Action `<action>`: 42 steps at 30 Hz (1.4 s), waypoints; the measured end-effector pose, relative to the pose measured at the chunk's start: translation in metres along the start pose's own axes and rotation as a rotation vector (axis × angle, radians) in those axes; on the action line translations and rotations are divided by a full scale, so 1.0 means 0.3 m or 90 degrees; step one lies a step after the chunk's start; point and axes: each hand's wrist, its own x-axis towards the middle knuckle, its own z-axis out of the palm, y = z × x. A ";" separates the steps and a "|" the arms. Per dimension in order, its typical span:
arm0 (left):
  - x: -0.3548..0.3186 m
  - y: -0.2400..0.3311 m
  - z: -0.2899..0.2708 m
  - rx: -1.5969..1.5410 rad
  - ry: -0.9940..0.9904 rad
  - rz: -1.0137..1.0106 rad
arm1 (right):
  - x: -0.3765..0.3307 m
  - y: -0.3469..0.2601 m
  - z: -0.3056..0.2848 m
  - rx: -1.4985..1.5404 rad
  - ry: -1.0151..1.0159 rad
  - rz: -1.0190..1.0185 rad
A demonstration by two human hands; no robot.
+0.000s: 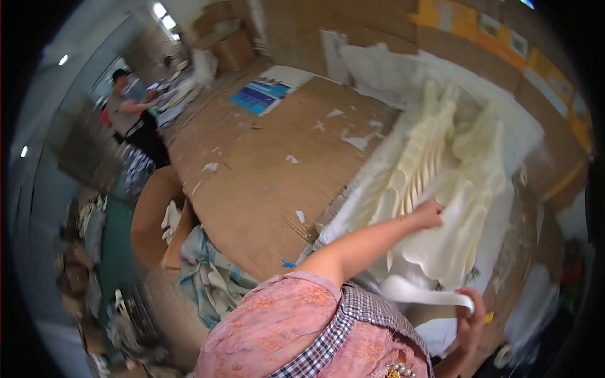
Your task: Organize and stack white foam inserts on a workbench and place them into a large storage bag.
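Observation:
My right hand (468, 320) is closed round one end of a white, curved foam insole (425, 293). The insole's wide end points left, close to my apron. Stretched out over the near part of a pile of cream insoles (441, 249), my left hand (428, 215) has its fingers curled in. What is in those fingers, if anything, is hidden. The pile lies in long, overlapping rows, and its far part is blurred. White sheeting (513, 129) lies under and around the pile.
A brown cardboard-covered table (265, 170) with white scraps spreads to the left. A blue printed sheet (261, 94) lies at its far end. Beside it stand an open carton (154, 220) with white pieces and a checked cloth (208, 274). Another person (129, 113) stands far left.

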 end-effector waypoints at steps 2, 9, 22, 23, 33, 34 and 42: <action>-0.053 0.135 -0.108 -0.118 0.085 0.067 | 0.061 0.132 0.045 -0.020 -0.117 0.025; -0.177 -0.013 -0.626 -0.157 0.090 0.057 | 0.246 0.470 -0.049 0.143 0.266 0.029; -0.670 0.021 -0.480 -0.429 -0.070 -0.307 | 0.248 0.853 0.121 -0.523 0.317 0.096; -0.663 0.032 -0.480 -0.391 -0.128 -0.270 | 0.240 0.711 0.141 -0.505 0.338 0.136; -0.804 -0.029 -0.401 -0.526 -0.197 -0.210 | 0.122 0.869 0.068 -0.479 0.280 0.072; -0.780 -0.037 -0.391 -0.513 -0.180 -0.214 | 0.095 0.931 -0.013 -0.466 0.311 0.099; -0.662 0.004 -0.474 -0.514 -0.019 -0.104 | -0.161 0.546 -0.236 0.190 0.529 0.090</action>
